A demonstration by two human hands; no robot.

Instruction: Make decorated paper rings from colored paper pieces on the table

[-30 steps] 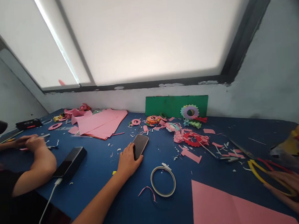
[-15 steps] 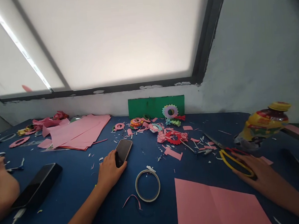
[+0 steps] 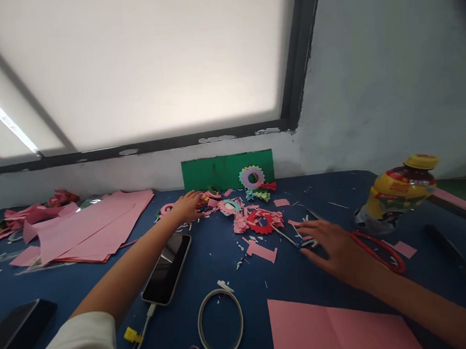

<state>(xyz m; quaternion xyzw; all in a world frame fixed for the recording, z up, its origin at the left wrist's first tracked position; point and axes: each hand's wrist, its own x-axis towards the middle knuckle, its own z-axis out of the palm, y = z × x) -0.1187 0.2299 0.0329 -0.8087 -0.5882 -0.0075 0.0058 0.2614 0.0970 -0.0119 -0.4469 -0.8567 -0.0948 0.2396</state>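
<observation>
My left hand [image 3: 188, 205] stretches across the table to the small paper rings and scraps by the green board [image 3: 213, 174]. Its fingers look extended, though what the tips touch is partly hidden. Below that forearm lies a phone [image 3: 168, 270] with a white cable plugged in. My right hand [image 3: 334, 250] hovers low over thin white sticks [image 3: 284, 236] and paper bits, thumb and fingers apart. Beside its wrist lie red-handled scissors [image 3: 396, 262], partly covered by the hand. A red zigzag-edged paper ring [image 3: 259, 223] sits left of the right fingertips.
Pink paper sheets [image 3: 90, 230] are stacked at the left. A folded pink sheet [image 3: 305, 330] and a tape roll [image 3: 202, 324] lie in front. A yellow-labelled bottle [image 3: 400, 190] stands at the right near a dark object [image 3: 451, 250]. A black device [image 3: 21, 332] lies front left.
My left hand has let go of the phone and reached forward to the paper rings. My right hand has moved left off the scissors. The view has shifted to the right.
</observation>
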